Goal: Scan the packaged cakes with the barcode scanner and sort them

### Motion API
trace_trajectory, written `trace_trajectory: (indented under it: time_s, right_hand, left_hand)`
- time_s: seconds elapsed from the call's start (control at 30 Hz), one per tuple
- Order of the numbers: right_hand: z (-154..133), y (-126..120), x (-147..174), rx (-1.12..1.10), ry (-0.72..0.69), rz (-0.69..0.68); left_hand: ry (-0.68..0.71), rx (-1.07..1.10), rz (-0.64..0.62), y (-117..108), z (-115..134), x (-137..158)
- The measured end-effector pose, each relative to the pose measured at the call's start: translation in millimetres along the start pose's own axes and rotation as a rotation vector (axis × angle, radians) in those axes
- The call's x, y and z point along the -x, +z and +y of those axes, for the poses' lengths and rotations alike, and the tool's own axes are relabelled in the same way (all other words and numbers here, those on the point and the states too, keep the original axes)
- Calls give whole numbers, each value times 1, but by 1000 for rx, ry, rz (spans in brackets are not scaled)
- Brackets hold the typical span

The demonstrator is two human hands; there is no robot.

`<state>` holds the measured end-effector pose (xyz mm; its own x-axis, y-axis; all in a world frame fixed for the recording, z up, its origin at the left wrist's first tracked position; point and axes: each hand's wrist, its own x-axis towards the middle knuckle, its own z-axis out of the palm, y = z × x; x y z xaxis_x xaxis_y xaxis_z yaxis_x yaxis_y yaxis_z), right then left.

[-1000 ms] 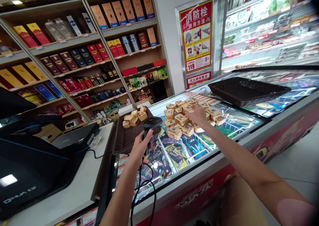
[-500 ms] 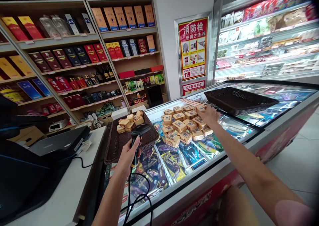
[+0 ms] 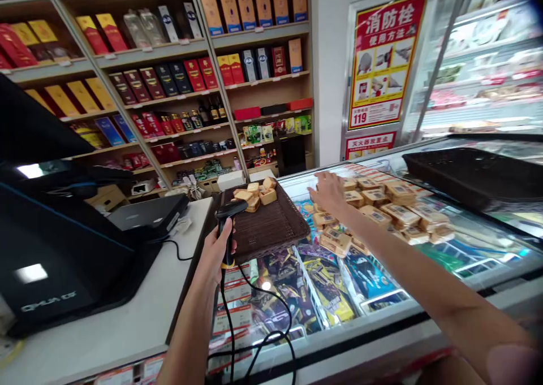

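My left hand is wrapped round a black barcode scanner, its head over the near left part of a brown woven basket. Several tan packs with the look of packaged biscuits or bread lie at the basket's back end. My right hand reaches to the left edge of a larger group of such packs on the freezer's glass top. Its fingers look stretched out and apart; the palm side is hidden. The forearm covers part of that group.
A chest freezer with bagged goods under glass runs to the right. A second dark basket stands on it at the far right. The scanner's black cable loops over the front. A counter with a black terminal is at left.
My view has turned left. My right hand has moved from the right side of the packs to their left edge. The scanner stays in my left hand, now further left over the basket.
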<state>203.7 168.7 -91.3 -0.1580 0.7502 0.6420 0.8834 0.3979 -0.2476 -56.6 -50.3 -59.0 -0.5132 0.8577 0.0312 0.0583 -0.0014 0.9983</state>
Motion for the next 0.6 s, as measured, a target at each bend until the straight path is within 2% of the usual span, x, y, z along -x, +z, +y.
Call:
trace_trajectory:
  time_s: [0.1,0.17,0.3,0.43,0.6]
  right_hand:
    - [-70,39,-21,-87,-200,-157]
    - [-114,66,-32,-139,-274,-257]
    - [-182,111,-43,-226,-221,-387]
    - [-213,135,-42,-347,-114,-447]
    - [-211,136,-38,-600,37,-511]
  left_hand:
    - [-4,-20,48,-25,0,-11]
    - [0,-18,66,-38,0,-15]
    - [-7,-2,77,-54,-6,-13]
    - [-25,4,93,-64,-14,-9]
    - [-15,34,112,-67,-15,-9]
